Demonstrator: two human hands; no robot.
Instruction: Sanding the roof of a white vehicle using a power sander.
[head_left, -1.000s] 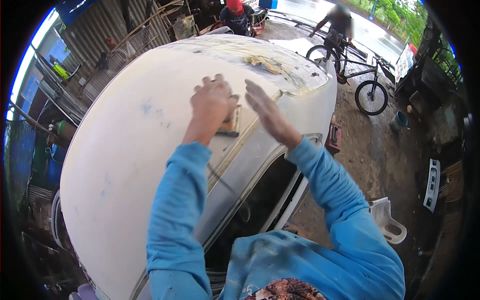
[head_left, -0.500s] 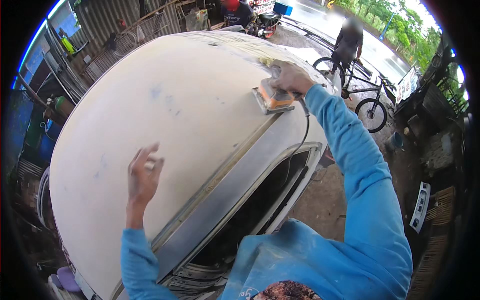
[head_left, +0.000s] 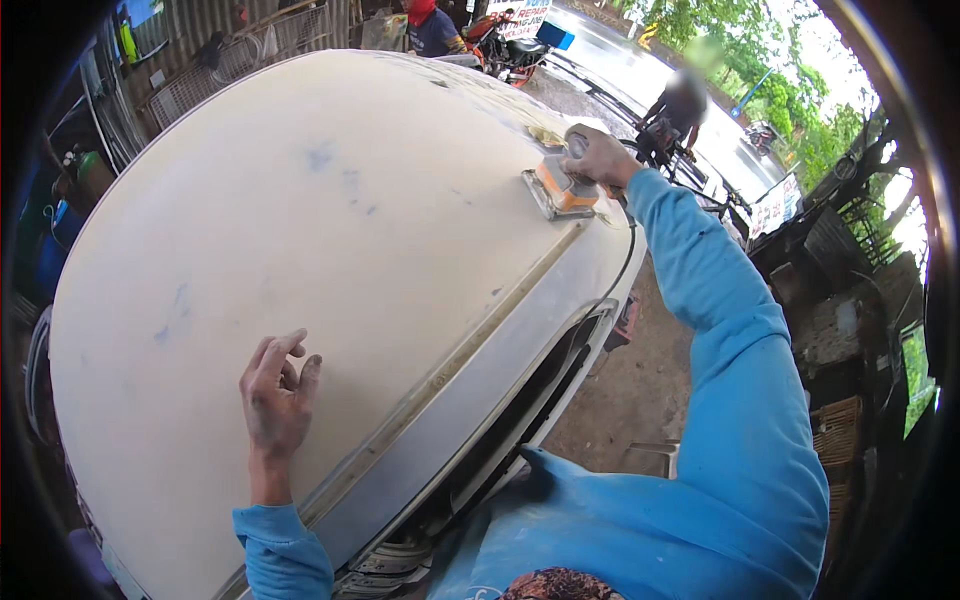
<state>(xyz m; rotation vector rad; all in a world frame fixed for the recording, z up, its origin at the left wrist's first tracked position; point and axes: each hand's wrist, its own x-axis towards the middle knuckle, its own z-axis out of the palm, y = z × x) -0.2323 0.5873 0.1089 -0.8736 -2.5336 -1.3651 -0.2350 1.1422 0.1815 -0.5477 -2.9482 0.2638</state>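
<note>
The sander (head_left: 565, 192), orange and grey, is on the car roof (head_left: 240, 250), at its far right part, near the upper end of the long groove (head_left: 440, 378). Its flat base appears to rest on the surface. The right hand (head_left: 603, 158) is closed around the body of the sander from above, with the fingers bent over it. A dark cord (head_left: 629, 262) goes from behind this hand and hangs down in a curve past the side of the car.

The left hand (head_left: 276, 400) holds nothing. It is half open, the fingers loosely bent and the thumb apart from them, over the near part of the roof; I cannot tell if it touches the surface. Both arms wear blue sleeves (head_left: 725, 300).

The roof is cream white, with some small bluish patches (head_left: 318, 157). The groove runs along its right side, and below is a dark window opening (head_left: 500, 445).

Farther away, beyond the roof, a person in a red head covering (head_left: 436, 35) is beside a motorcycle (head_left: 515, 50). To the right of them, another person (head_left: 682, 105) is with a bicycle (head_left: 705, 185), near the wet road (head_left: 745, 160).
</note>
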